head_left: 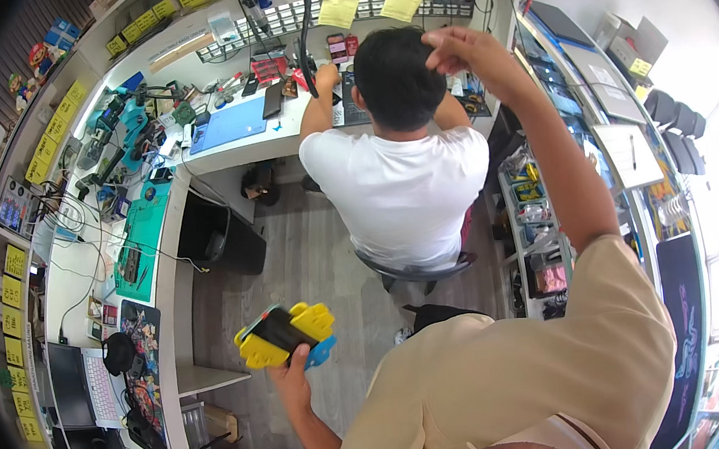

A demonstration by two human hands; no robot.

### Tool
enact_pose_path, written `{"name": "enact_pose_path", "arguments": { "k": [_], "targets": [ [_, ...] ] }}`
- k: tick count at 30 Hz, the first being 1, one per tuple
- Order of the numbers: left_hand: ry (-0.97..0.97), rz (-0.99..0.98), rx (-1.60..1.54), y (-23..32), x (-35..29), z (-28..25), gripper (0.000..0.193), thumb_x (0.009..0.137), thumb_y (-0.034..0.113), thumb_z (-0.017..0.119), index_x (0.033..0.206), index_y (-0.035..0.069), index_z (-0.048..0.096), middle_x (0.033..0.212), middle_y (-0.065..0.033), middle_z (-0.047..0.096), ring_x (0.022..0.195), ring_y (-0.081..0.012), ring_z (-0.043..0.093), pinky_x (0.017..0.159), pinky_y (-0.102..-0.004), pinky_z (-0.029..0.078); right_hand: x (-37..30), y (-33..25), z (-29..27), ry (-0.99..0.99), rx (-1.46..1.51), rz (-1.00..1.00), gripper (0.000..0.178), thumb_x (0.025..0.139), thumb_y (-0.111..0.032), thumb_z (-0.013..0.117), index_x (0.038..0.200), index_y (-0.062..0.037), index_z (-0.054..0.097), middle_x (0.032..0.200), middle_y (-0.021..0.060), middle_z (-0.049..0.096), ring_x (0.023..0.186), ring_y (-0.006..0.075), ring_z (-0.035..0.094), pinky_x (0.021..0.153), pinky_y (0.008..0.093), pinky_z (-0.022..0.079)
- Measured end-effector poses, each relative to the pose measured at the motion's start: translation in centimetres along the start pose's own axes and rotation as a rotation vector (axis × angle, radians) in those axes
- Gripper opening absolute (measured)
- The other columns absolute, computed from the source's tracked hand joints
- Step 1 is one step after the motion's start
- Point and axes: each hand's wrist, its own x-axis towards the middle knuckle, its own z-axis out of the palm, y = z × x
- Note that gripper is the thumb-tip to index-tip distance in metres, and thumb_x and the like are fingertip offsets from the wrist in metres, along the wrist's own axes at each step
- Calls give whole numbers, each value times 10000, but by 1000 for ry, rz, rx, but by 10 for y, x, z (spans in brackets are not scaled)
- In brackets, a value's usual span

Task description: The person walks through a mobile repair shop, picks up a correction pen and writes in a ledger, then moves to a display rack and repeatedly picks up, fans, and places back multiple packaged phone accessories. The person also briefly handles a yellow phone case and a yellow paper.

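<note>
My left hand (291,367) grips a dark flat device (276,333) with knobbly yellow pieces (312,320) on both sides, held over the floor. A blue tab (321,351) sticks out beside its lower edge. The device's exact kind cannot be made out. High at the right, my right hand (471,54) is raised beside the dark-haired head of a seated co-worker (403,179) in a white shirt. Its fingers are bent and slightly apart, with nothing visible in them. Whether it touches the head cannot be told.
The co-worker sits at a white workbench with a blue mat (229,126) and loose tools. Along the left runs a desk with a green mat (149,244), cables and a laptop (85,384). A black bin (219,233) stands below. Shelves (534,213) line the right.
</note>
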Motion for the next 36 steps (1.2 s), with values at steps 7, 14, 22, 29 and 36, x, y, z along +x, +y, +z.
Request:
{"name": "enact_pose_path", "arguments": {
  "k": [7,14,22,29,36],
  "targets": [
    [285,-16,-106,-9,-19,3,482,920,186,800,1331,14,617,1203,-55,703,1111,-183,661,1042,-346,477,206,56,-53,-120,-46,135,438,1027,-362,640,1334,-49,663,1130,40,733,924,99,653,831,233,502],
    [470,-30,-159,16,-32,49,498,930,192,787,1362,19,610,1250,-53,699,1118,-187,665,1016,-342,490,368,139,-25,-264,-120,205,463,1002,-399,664,1327,-69,662,1300,81,676,1114,158,633,943,331,508],
    [661,-105,-122,40,-46,72,493,937,147,747,1387,15,594,1274,-59,700,1158,-199,667,1054,-342,479,427,203,4,-376,-234,172,685,981,-424,682,1564,-125,481,1591,92,476,1485,237,406,1130,461,411],
    [633,-96,-109,40,-48,74,488,949,159,744,1396,26,601,1277,-42,703,1157,-184,667,1040,-343,489,445,206,12,-278,-1,183,447,1020,-333,637,1373,-60,665,1414,72,631,1307,195,544,1095,376,409],
    [588,-131,-92,36,-45,60,517,941,210,768,1394,23,603,1282,-39,691,1168,-187,649,1064,-353,461,400,116,-22,-220,-35,7,282,1025,-188,602,1130,1,783,1157,57,754,920,116,620,893,251,492]
  ]
}}
